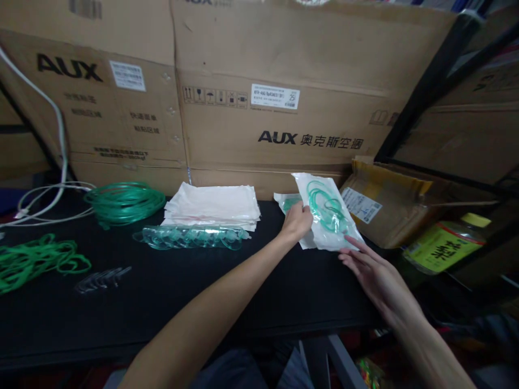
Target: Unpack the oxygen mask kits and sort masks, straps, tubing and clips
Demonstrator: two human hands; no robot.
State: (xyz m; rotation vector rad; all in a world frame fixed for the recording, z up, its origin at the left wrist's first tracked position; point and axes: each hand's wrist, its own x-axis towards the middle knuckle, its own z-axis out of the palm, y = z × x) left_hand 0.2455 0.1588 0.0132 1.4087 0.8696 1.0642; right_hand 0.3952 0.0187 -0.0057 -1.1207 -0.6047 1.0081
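My left hand (298, 221) is closed on the left edge of a clear plastic bag (327, 212) holding coiled green tubing, at the right back of the black table (170, 302). The bag rests tilted on another packed bag (286, 203). My right hand (371, 269) is open, fingers stretched flat, fingertips touching the bag's lower right corner.
A stack of empty clear bags (213, 206) lies mid-table with a row of nested clear masks (192, 237) in front. Green tubing coils (124, 201) and green straps (34, 262) lie left, beside small dark connectors (101, 279). Cardboard boxes (284, 102) line the back; an open box (389, 202) and yellow bottle (444, 246) sit right.
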